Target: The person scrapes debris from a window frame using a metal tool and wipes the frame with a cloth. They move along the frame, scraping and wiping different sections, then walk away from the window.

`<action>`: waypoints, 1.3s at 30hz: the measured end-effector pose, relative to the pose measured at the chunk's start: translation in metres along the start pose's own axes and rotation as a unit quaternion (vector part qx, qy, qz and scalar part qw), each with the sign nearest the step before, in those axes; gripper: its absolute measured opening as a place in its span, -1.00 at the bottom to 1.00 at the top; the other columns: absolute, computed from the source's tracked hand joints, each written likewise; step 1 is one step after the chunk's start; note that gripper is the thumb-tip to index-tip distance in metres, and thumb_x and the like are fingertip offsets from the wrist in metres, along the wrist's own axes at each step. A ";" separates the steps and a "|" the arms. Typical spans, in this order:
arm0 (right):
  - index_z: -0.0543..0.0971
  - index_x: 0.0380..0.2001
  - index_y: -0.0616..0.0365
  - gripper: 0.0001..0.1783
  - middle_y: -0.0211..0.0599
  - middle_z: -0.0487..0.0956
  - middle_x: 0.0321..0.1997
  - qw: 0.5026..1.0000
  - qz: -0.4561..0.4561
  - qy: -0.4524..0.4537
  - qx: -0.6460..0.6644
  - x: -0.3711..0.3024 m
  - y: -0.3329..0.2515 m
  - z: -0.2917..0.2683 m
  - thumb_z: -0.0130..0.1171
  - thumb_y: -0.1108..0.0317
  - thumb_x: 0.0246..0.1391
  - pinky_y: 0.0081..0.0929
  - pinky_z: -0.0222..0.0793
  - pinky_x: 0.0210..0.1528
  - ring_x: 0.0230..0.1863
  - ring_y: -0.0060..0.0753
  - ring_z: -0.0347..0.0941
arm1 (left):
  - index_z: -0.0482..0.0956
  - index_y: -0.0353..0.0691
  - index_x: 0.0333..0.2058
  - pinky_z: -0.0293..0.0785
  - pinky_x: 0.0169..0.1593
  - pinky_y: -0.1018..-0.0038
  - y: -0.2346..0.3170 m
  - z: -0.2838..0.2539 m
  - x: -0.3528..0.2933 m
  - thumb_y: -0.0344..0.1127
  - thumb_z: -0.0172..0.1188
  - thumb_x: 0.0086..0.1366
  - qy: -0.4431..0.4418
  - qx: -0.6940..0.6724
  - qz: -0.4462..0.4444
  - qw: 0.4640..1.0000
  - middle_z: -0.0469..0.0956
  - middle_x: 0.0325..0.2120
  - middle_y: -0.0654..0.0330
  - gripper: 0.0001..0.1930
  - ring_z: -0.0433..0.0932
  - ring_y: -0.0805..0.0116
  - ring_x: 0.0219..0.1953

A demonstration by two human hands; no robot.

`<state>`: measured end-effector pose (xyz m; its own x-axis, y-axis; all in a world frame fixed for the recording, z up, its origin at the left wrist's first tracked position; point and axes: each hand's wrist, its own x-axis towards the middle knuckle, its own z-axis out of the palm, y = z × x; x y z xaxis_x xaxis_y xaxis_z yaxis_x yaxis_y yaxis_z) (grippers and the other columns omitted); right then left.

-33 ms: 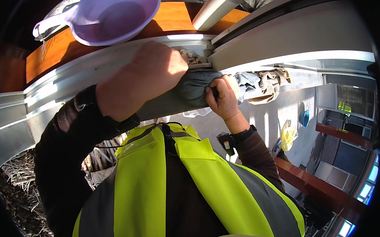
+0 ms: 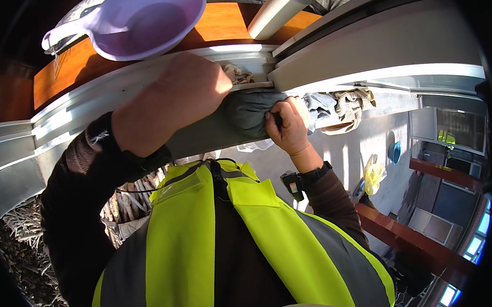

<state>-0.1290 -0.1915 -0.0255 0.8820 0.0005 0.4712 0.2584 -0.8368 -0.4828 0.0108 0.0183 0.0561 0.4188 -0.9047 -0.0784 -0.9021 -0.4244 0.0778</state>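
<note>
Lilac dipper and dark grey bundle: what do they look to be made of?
Lilac dipper: probably plastic, smooth with a soft sheen, apparently moulded in one piece. Dark grey bundle: likely matt fabric, going by its soft creases; fibre unclear.

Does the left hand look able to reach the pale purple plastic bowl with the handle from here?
Probably yes: the bowl sits just beyond the left hand, past the pale, ridged window track, and nothing visible blocks the way. Whether that hand is holding something is hidden.
</note>
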 end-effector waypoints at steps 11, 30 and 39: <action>0.40 -0.56 0.07 -0.84 -0.29 0.31 -0.56 0.999 0.027 -0.011 -0.019 -0.001 0.000 0.002 0.20 0.44 -0.24 -0.37 0.22 -0.48 -0.50 -0.17 0.28 | 0.49 -0.02 0.04 0.41 -0.50 0.22 -0.008 0.014 0.029 -0.46 0.04 0.12 0.084 -0.026 0.093 0.992 0.50 -0.59 0.05 -0.54 0.50 0.05 -0.57; 0.47 -0.39 0.13 -0.72 -0.26 0.28 -0.56 0.999 -0.021 -0.036 0.017 0.003 -0.008 -0.008 0.30 0.38 -0.25 -0.39 0.15 -0.44 -0.49 -0.20 0.23 | 0.55 0.01 -0.04 0.41 -0.47 0.28 -0.015 0.009 -0.030 -0.34 0.00 0.23 0.096 -0.066 0.005 0.993 0.49 -0.62 0.14 -0.67 0.53 0.18 -0.53; 0.46 -0.40 0.12 -0.74 -0.26 0.25 -0.55 0.999 -0.026 -0.027 0.016 -0.002 -0.002 -0.004 0.26 0.42 -0.25 -0.39 0.14 -0.43 -0.50 -0.20 0.21 | 0.52 0.00 0.01 0.38 -0.46 0.26 -0.016 -0.002 -0.029 -0.45 0.04 0.13 0.058 -0.044 -0.003 0.997 0.48 -0.59 0.14 -0.57 0.49 0.13 -0.54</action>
<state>-0.1324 -0.1923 -0.0225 0.8862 0.0740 0.4573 0.3171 -0.8165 -0.4825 0.0131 0.0509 0.0590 0.4380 -0.8983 0.0358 -0.8890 -0.4269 0.1654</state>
